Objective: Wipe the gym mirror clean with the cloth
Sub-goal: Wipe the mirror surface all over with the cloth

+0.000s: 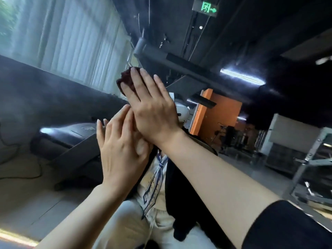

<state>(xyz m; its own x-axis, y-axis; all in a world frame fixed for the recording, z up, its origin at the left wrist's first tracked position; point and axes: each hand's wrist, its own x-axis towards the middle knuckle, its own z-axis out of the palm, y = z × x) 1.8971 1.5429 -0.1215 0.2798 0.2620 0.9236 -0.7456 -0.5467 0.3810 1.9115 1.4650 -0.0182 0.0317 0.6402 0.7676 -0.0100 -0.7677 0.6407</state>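
The gym mirror (pixel 53 105) fills the whole view and looks hazy on its left side. A dark red cloth (pixel 126 78) lies flat against the glass near the centre. My right hand (pixel 152 108) presses it there with straight, spread fingers, so only the cloth's upper left part shows past the fingertips. My left hand (pixel 120 150) is just below and left of the right one, fingers straight, laid against the glass beside the right wrist. It holds nothing.
Everything else is reflection: my own body behind the hands, a treadmill (pixel 71 133) at left, pale curtains (pixel 71 36) at upper left, a green exit sign (pixel 206 8), an orange wall (pixel 219 112) and gym machines (pixel 305 159) at right.
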